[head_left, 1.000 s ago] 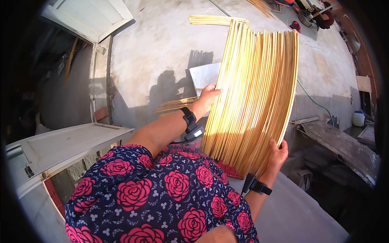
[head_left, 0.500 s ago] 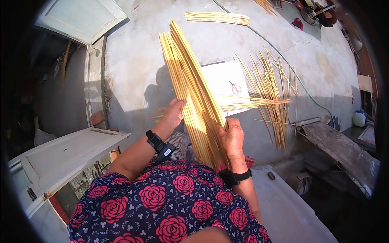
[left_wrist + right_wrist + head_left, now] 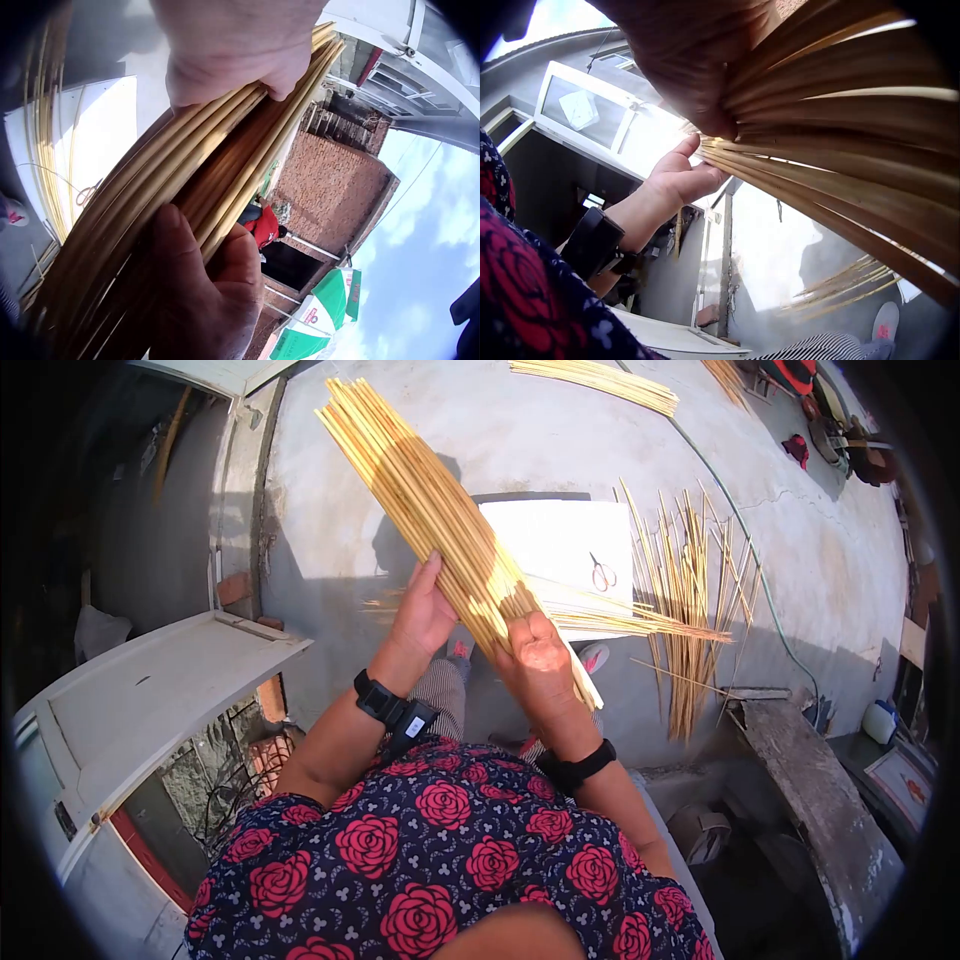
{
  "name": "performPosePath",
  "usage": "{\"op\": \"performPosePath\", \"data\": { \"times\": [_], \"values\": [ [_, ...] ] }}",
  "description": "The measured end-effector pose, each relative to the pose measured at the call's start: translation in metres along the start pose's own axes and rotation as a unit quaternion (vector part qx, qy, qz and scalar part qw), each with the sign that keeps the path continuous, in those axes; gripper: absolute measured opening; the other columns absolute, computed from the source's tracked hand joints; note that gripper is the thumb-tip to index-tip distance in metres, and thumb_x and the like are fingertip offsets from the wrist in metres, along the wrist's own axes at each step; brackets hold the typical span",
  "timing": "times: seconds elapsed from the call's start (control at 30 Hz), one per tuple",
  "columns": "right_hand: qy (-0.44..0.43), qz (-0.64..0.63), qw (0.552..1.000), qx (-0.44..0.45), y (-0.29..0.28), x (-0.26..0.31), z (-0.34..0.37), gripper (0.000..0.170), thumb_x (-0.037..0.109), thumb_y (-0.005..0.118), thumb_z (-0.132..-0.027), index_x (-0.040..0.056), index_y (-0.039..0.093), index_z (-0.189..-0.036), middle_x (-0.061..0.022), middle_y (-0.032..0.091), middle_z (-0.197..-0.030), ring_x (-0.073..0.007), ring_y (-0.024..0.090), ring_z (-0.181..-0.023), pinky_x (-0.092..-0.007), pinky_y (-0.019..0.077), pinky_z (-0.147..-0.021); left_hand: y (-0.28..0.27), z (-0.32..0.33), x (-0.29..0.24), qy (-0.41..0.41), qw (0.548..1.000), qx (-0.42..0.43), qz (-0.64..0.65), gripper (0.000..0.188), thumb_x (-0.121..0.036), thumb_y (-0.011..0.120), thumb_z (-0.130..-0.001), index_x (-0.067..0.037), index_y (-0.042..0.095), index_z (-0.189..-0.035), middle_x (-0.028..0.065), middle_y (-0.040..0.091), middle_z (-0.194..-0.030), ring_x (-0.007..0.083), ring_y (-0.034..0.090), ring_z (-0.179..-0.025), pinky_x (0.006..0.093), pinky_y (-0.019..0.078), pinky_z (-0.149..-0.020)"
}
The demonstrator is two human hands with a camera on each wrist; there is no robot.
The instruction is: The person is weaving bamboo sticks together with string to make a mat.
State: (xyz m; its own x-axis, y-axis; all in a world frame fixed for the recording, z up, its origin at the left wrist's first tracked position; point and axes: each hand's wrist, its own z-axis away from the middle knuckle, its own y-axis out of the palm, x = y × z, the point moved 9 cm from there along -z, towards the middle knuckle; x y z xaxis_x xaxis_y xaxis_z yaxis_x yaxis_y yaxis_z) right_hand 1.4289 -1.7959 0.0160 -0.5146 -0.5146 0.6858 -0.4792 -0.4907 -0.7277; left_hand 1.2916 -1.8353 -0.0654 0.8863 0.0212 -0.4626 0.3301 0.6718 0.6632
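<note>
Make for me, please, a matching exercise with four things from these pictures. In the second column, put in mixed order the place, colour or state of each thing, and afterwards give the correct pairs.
Things
1. bundle of sticks
2. scissors
3. top
4. umbrella

Place, colour or state
a. green and white
b. held by the left hand and the right hand
c. lying on the white board
d. dark blue with pink roses

Correct pairs: 1-b, 2-c, 3-d, 4-a.

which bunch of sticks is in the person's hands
The slanting bunch gripped by the left hand and the right hand; the far bunch and the loose sticks beside the white board lie on the ground instead.
</note>
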Motion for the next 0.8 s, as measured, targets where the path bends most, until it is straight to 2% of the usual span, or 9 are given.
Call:
{"op": "performPosePath", "data": {
  "times": [0.03, 0.23, 0.4, 0.5, 0.57, 0.6, 0.63, 0.73, 0.8],
  "values": [
    [-0.014, -0.003, 1.000, 0.013, 0.009, 0.001, 0.000, 0.026, 0.012, 0.070, -0.069, 0.0028, 0.054, -0.087, -0.0148, 0.051, -0.083, -0.0336, 0.056, -0.075, -0.0418, 0.0488, -0.067, -0.003, -0.001, 0.000, 0.000, 1.000, -0.006, 0.022, 0.032, -0.022, 0.050, -0.094, -0.006, 0.045, -0.122, 0.0072, 0.058, -0.112, 0.0193, 0.059, -0.103, 0.0347, 0.0511, -0.087],
    [-0.060, -0.011, 0.989, 0.135, 0.077, 0.014, 0.003, 0.024, 0.017, 0.067, -0.071, 0.0049, 0.051, -0.084, -0.0115, 0.048, -0.086, -0.0286, 0.054, -0.083, -0.0368, 0.0489, -0.068, -0.073, 0.009, -0.008, 0.081, 0.988, -0.074, -0.108, 0.051, -0.027, 0.055, -0.091, -0.007, 0.034, -0.132, 0.0087, 0.052, -0.122, 0.0202, 0.052, -0.113, 0.0359, 0.0442, -0.097],
    [-0.089, 0.022, 0.979, 0.183, 0.111, 0.027, 0.027, 0.024, 0.011, 0.067, -0.070, 0.0027, 0.052, -0.086, -0.0131, 0.050, -0.086, -0.0308, 0.053, -0.081, -0.0382, 0.0466, -0.068, -0.112, 0.038, -0.003, 0.109, 0.985, -0.109, -0.074, 0.059, -0.021, 0.059, -0.087, -0.005, 0.029, -0.135, 0.0107, 0.047, -0.126, 0.0208, 0.048, -0.117, 0.0363, 0.0424, -0.099],
    [-0.100, 0.052, 0.974, 0.195, 0.132, 0.014, 0.041, 0.026, 0.010, 0.063, -0.072, 0.0007, 0.054, -0.094, -0.0132, 0.049, -0.089, -0.0290, 0.052, -0.081, -0.0365, 0.0463, -0.068, -0.134, 0.034, 0.024, 0.120, 0.983, -0.131, -0.053, 0.059, -0.018, 0.060, -0.085, -0.003, 0.031, -0.133, 0.0107, 0.048, -0.124, 0.0212, 0.049, -0.115, 0.0359, 0.0417, -0.100],
    [-0.118, 0.039, 0.980, 0.153, 0.136, -0.002, 0.046, 0.031, 0.010, 0.062, -0.074, -0.0018, 0.054, -0.101, -0.0141, 0.049, -0.090, -0.0285, 0.051, -0.081, -0.0357, 0.0462, -0.068, -0.138, 0.021, 0.042, 0.119, 0.983, -0.129, -0.049, 0.058, -0.017, 0.061, -0.083, -0.002, 0.033, -0.132, 0.0108, 0.049, -0.123, 0.0208, 0.050, -0.114, 0.0358, 0.0425, -0.099],
    [-0.116, 0.037, 0.982, 0.146, 0.135, 0.023, 0.046, 0.034, 0.010, 0.062, -0.074, -0.0031, 0.054, -0.105, -0.0145, 0.049, -0.091, -0.0282, 0.051, -0.081, -0.0354, 0.0462, -0.068, -0.140, 0.033, 0.027, 0.105, 0.985, -0.134, -0.039, 0.058, -0.016, 0.061, -0.082, -0.001, 0.034, -0.131, 0.0109, 0.050, -0.122, 0.0207, 0.051, -0.113, 0.0357, 0.0429, -0.098],
    [-0.124, 0.044, 0.977, 0.169, 0.144, 0.016, 0.055, 0.042, 0.011, 0.062, -0.074, -0.0049, 0.053, -0.112, -0.0153, 0.049, -0.093, -0.0279, 0.052, -0.083, -0.0343, 0.0466, -0.070, -0.148, 0.030, 0.035, 0.105, 0.984, -0.140, -0.020, 0.053, -0.013, 0.063, -0.079, 0.000, 0.040, -0.125, 0.0113, 0.054, -0.117, 0.0202, 0.056, -0.107, 0.0344, 0.0463, -0.095],
    [-0.134, -0.007, 0.978, 0.161, 0.147, 0.009, 0.059, 0.039, 0.010, 0.057, -0.077, -0.0060, 0.053, -0.113, -0.0130, 0.048, -0.092, -0.0254, 0.052, -0.080, -0.0326, 0.0466, -0.068, -0.161, 0.014, 0.046, 0.104, 0.986, -0.124, -0.048, 0.050, -0.011, 0.064, -0.077, 0.001, 0.044, -0.121, 0.0121, 0.058, -0.113, 0.0203, 0.060, -0.101, 0.0330, 0.0495, -0.090],
    [-0.135, -0.077, 0.976, 0.152, 0.158, -0.004, 0.064, 0.039, 0.008, 0.058, -0.078, -0.0032, 0.054, -0.115, -0.0113, 0.049, -0.092, -0.0257, 0.053, -0.081, -0.0326, 0.0478, -0.070, -0.169, 0.005, 0.053, 0.095, 0.988, -0.106, -0.066, 0.051, -0.006, 0.063, -0.078, -0.001, 0.042, -0.124, 0.0098, 0.059, -0.112, 0.0183, 0.059, -0.100, 0.0325, 0.0485, -0.090]
  ]
}}
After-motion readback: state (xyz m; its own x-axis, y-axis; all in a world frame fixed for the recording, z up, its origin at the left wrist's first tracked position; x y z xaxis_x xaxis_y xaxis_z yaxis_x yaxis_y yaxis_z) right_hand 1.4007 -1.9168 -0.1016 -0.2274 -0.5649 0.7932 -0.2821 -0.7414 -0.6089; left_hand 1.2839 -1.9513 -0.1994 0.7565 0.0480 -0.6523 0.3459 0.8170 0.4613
